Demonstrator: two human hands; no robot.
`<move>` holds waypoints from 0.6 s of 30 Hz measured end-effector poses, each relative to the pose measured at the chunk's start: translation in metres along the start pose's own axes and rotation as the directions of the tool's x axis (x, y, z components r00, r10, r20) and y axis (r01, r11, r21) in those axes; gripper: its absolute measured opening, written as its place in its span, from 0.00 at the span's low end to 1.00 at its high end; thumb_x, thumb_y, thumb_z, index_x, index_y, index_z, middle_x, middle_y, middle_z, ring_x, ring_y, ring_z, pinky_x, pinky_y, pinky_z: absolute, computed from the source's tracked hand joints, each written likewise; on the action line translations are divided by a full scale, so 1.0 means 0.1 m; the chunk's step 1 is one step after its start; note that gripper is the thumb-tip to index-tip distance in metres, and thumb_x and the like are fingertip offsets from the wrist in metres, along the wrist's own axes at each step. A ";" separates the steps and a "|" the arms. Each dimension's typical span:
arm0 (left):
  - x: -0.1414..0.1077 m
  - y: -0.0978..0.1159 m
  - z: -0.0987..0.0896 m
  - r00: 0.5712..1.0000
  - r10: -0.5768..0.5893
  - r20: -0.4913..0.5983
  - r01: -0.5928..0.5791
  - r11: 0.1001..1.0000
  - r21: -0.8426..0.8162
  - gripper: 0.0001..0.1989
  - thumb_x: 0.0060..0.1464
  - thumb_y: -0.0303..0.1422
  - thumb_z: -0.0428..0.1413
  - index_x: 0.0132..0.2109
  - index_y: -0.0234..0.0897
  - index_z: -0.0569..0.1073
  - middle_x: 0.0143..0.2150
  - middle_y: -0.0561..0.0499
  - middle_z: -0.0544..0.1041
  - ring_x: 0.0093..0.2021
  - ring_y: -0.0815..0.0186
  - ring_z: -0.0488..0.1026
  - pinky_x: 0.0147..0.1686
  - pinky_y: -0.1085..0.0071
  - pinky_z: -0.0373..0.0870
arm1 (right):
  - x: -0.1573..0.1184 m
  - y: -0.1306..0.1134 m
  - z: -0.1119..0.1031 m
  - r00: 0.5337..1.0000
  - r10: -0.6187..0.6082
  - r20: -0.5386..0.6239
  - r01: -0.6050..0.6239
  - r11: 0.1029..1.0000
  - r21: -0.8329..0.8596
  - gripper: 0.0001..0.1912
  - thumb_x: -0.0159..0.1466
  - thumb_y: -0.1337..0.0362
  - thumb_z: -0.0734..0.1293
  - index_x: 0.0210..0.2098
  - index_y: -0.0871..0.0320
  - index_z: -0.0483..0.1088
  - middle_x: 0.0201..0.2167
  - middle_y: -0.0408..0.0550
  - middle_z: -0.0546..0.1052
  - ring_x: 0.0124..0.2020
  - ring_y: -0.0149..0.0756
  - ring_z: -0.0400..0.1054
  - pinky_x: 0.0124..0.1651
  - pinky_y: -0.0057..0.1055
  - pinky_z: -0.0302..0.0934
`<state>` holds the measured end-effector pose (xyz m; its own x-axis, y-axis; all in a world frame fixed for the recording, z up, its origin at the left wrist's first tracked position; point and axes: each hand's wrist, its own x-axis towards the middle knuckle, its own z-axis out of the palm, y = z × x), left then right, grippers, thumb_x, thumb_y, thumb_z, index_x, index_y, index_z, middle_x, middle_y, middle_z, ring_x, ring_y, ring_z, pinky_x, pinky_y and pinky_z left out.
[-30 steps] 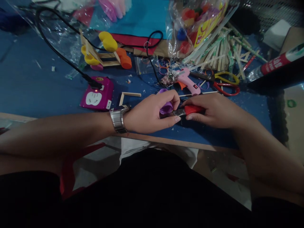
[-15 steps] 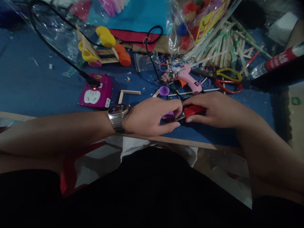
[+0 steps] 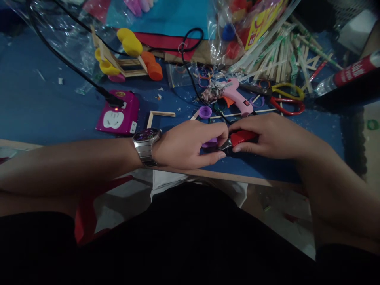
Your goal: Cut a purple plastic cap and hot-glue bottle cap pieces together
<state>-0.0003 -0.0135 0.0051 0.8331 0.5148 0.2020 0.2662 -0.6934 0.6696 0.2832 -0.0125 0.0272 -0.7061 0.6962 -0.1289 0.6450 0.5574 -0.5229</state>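
Note:
My right hand [image 3: 264, 136] is closed around a red-handled tool [image 3: 243, 137], whose metal end points left toward my other hand. Thumb and fingers of my left hand [image 3: 196, 144] curl together beside that metal end, over a purple cap [image 3: 210, 142]; what they pinch is hidden. A second purple cap [image 3: 205, 112] lies just above my left hand. The pink glue gun [image 3: 237, 97] rests beyond my hands, its nozzle area covered in crumpled scraps. An L-shaped piece of wooden sticks [image 3: 160, 114] sits above the watch on my left wrist.
A magenta power socket [image 3: 118, 113] with a black cable [image 3: 68, 67] stands at left. Behind it is a stick frame [image 3: 132, 67] with yellow and orange caps. Scissors [image 3: 286, 99], wooden sticks [image 3: 276, 59] and a bottle [image 3: 350, 75] lie at right.
The view has shifted slightly. Both hands keep almost the same pose, with the red-handled tool still in my right hand.

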 end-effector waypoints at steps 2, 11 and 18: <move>0.00 0.00 0.00 1.000 0.007 0.000 -0.007 1.000 -0.003 0.08 0.68 0.37 0.61 0.45 0.40 0.71 0.35 0.55 0.79 0.28 0.69 0.69 0.33 0.68 0.58 | 0.00 0.00 0.00 1.000 0.000 0.001 0.000 1.000 -0.002 0.27 0.72 0.35 0.70 0.58 0.45 0.84 0.46 0.51 0.88 0.46 0.56 0.83 0.47 0.46 0.70; -0.02 -0.01 0.02 0.999 0.029 0.040 -0.032 0.997 0.076 0.08 0.69 0.38 0.60 0.46 0.41 0.70 0.34 0.54 0.79 0.28 0.67 0.71 0.32 0.66 0.56 | 0.00 0.00 -0.01 1.000 0.006 0.002 -0.006 1.000 -0.021 0.28 0.70 0.35 0.71 0.58 0.45 0.83 0.48 0.52 0.88 0.48 0.59 0.83 0.48 0.48 0.71; -0.03 -0.01 0.01 0.984 0.067 0.162 -0.096 0.980 0.173 0.07 0.73 0.39 0.56 0.49 0.42 0.71 0.38 0.51 0.82 0.33 0.63 0.76 0.33 0.66 0.57 | -0.01 0.03 0.00 1.000 -0.018 -0.004 0.018 0.996 -0.083 0.27 0.70 0.38 0.72 0.60 0.44 0.82 0.51 0.50 0.89 0.48 0.60 0.84 0.47 0.48 0.71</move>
<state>-0.0027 -0.0156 0.0030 0.9168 0.3782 0.1280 0.2649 -0.8160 0.5138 0.2860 -0.0118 0.0259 -0.7168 0.6875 -0.1164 0.6542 0.6053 -0.4533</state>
